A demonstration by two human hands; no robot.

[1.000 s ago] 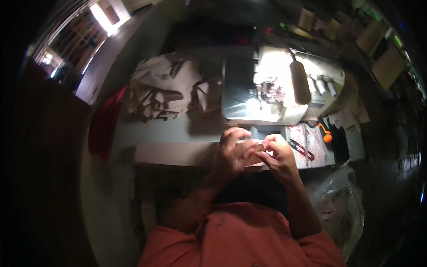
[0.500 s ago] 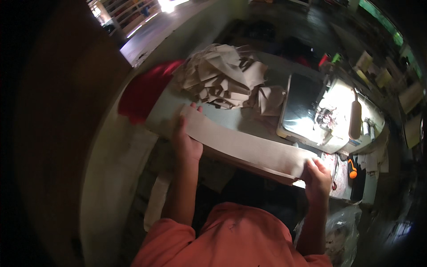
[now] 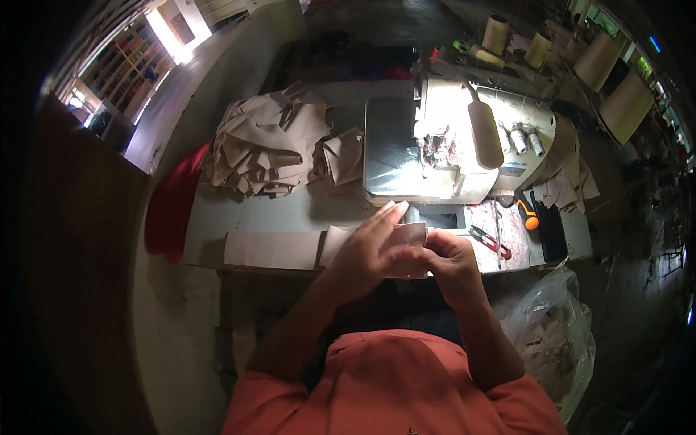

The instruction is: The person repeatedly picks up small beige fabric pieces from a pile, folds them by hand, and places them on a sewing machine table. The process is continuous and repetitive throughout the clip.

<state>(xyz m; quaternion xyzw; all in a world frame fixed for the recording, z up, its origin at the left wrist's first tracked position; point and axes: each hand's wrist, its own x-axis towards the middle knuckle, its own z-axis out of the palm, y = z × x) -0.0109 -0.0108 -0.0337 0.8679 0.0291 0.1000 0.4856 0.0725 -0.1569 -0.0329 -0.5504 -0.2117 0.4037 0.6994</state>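
Note:
A beige fabric strip (image 3: 414,235) is bent up between my hands at the table's front edge. My right hand (image 3: 455,267) pinches its right end between thumb and fingers. My left hand (image 3: 368,248) is close beside it, its fingers long and nearly straight, its thumb across the cloth, so the strip lies between them. To the left a flat beige strip (image 3: 272,249) lies along the front edge; whether it joins the held cloth is hidden by my left hand. Just beyond my hands stands a sewing machine (image 3: 395,163) with a lit needle area.
A heap of beige fabric pieces (image 3: 264,145) lies at the left, beside red cloth (image 3: 170,206). Red-handled thread snips (image 3: 493,243), an orange-handled tool (image 3: 531,219) and a dark case (image 3: 551,230) lie at the right. A clear plastic bag (image 3: 558,326) hangs below; thread cones (image 3: 616,109) stand at the back right.
My left hand has moved from the strip's far left end to beside my right hand. The strip, stretched out before, is now bent up between them. The view has turned to the right.

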